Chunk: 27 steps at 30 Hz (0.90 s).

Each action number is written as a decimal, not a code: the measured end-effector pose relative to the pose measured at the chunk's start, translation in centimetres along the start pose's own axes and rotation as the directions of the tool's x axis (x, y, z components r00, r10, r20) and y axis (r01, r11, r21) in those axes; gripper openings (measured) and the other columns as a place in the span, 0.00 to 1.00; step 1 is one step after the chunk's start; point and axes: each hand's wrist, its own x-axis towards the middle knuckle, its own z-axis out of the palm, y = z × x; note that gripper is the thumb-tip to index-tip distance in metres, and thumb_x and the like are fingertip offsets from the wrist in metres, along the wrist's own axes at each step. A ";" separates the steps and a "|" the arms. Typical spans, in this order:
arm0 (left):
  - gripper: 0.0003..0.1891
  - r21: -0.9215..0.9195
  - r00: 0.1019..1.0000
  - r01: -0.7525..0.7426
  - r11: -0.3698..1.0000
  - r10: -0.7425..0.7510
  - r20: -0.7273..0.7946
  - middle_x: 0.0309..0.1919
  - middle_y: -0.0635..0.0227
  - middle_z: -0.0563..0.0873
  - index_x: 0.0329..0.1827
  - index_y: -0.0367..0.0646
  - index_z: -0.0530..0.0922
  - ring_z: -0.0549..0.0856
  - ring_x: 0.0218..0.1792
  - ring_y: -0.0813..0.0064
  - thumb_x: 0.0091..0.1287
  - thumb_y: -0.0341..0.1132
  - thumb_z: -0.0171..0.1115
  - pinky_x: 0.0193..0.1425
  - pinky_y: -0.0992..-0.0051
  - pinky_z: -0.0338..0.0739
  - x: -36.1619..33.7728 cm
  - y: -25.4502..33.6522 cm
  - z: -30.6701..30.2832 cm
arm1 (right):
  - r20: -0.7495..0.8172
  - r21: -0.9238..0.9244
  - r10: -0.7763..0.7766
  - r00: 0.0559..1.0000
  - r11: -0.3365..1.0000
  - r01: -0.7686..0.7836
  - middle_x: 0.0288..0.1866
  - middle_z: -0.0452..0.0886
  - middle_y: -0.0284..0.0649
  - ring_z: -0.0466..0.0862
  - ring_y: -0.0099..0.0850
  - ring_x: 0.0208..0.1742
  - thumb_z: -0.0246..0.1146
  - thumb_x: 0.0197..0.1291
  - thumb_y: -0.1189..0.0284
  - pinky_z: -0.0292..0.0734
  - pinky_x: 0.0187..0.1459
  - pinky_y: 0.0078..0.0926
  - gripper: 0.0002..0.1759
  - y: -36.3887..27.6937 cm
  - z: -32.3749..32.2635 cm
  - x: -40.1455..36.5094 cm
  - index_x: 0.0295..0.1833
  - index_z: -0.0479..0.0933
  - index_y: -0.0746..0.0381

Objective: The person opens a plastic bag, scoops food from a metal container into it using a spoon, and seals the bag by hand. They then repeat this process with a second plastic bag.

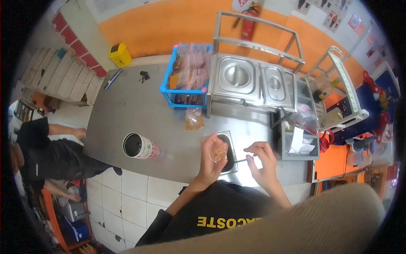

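My left hand (207,163) is wrapped around a small clear plastic cup (218,151), tilted with its mouth facing me and a little yellowish stuff inside. The cup overlaps a small steel food pan (231,170) with dark contents, set at the counter's near edge. A thin dark utensil handle (240,161) sticks out of the pan to the right. At the end of that handle is my right hand (263,163), its thumb tip close to it and the forefinger held apart above.
A tall printed paper bucket (146,149) stands on the steel counter (118,118). Behind are a blue basket (169,91) of filled bags, one loose bag (194,120), and lidded steel pans (236,78). A grey organizer (298,153) stands right. Another person (55,150) is at left.
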 end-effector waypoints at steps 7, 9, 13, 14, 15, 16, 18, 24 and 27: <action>0.33 0.261 0.955 -0.138 0.956 0.058 0.291 0.54 0.55 0.69 0.67 0.38 0.63 0.73 0.55 0.59 0.64 0.40 0.68 0.61 0.64 0.69 0.9 -0.8 -2.0 | -0.163 0.004 0.064 0.984 0.998 -0.064 0.43 0.75 0.42 0.80 0.33 0.41 0.63 0.56 0.82 0.78 0.41 0.25 0.10 -0.4 1.9 -1.2 0.44 0.81 0.64; 0.31 0.293 0.933 -0.154 0.944 0.042 0.357 0.53 0.55 0.69 0.66 0.39 0.65 0.74 0.55 0.59 0.62 0.37 0.69 0.60 0.65 0.70 1.4 -0.5 -2.2 | -0.219 0.000 0.092 0.971 0.996 -0.094 0.43 0.75 0.42 0.80 0.33 0.41 0.63 0.55 0.83 0.78 0.40 0.24 0.08 -0.6 2.1 -1.5 0.42 0.81 0.64; 0.32 0.367 0.883 -0.138 0.920 -0.054 0.467 0.54 0.55 0.69 0.65 0.37 0.65 0.75 0.53 0.60 0.61 0.36 0.69 0.60 0.64 0.71 2.1 -2.1 -2.3 | -0.278 -0.014 0.130 0.952 0.990 -0.139 0.42 0.75 0.41 0.79 0.33 0.41 0.65 0.53 0.82 0.78 0.39 0.26 0.07 -1.0 2.4 -1.3 0.39 0.82 0.63; 0.32 0.382 0.879 -0.137 0.914 -0.066 0.473 0.54 0.55 0.69 0.65 0.38 0.66 0.76 0.53 0.59 0.58 0.33 0.70 0.59 0.63 0.71 2.1 -2.0 -2.2 | -0.289 -0.015 0.143 0.947 0.988 -0.153 0.42 0.75 0.41 0.78 0.33 0.41 0.66 0.53 0.81 0.78 0.40 0.27 0.07 -1.2 2.5 -1.2 0.39 0.83 0.62; 0.32 0.397 0.875 -0.137 0.908 -0.077 0.478 0.53 0.56 0.70 0.64 0.38 0.67 0.76 0.53 0.58 0.56 0.30 0.71 0.59 0.62 0.72 2.1 -2.0 -2.1 | -0.283 -0.071 0.123 0.951 0.986 -0.149 0.42 0.75 0.40 0.78 0.34 0.42 0.67 0.52 0.81 0.77 0.40 0.28 0.08 -1.1 2.5 -1.1 0.39 0.83 0.61; 0.32 0.400 0.868 -0.139 0.906 -0.083 0.489 0.53 0.56 0.70 0.64 0.38 0.67 0.76 0.53 0.57 0.56 0.30 0.72 0.59 0.62 0.72 2.1 -2.1 -2.1 | -0.276 -0.126 0.104 0.956 0.982 -0.143 0.43 0.75 0.40 0.77 0.35 0.43 0.67 0.50 0.80 0.76 0.41 0.29 0.10 -1.0 2.6 -1.0 0.40 0.83 0.60; 0.33 0.406 0.857 -0.147 0.902 -0.089 0.508 0.53 0.55 0.70 0.64 0.38 0.67 0.76 0.54 0.55 0.55 0.30 0.72 0.59 0.61 0.72 2.0 -2.4 -2.2 | -0.257 -0.219 0.048 0.965 0.970 -0.107 0.43 0.75 0.39 0.76 0.37 0.45 0.68 0.48 0.79 0.75 0.42 0.31 0.12 -0.8 2.8 -0.6 0.41 0.83 0.58; 0.34 0.412 0.852 -0.187 0.892 -0.061 0.519 0.54 0.55 0.70 0.65 0.38 0.67 0.75 0.54 0.54 0.55 0.29 0.72 0.59 0.61 0.71 2.0 -2.7 -2.6 | -0.140 -0.403 -0.075 0.987 0.915 0.012 0.48 0.75 0.39 0.75 0.40 0.48 0.68 0.43 0.79 0.74 0.46 0.35 0.18 -1.3 3.2 -0.1 0.44 0.84 0.56; 0.34 0.389 0.854 -0.123 0.913 -0.102 0.511 0.54 0.55 0.70 0.65 0.38 0.67 0.75 0.54 0.54 0.55 0.30 0.72 0.59 0.61 0.72 2.0 -3.0 -2.9 | -0.032 -0.380 -0.068 0.997 0.924 0.051 0.48 0.76 0.40 0.75 0.40 0.48 0.67 0.41 0.79 0.74 0.49 0.36 0.20 -1.4 3.0 -0.1 0.45 0.84 0.55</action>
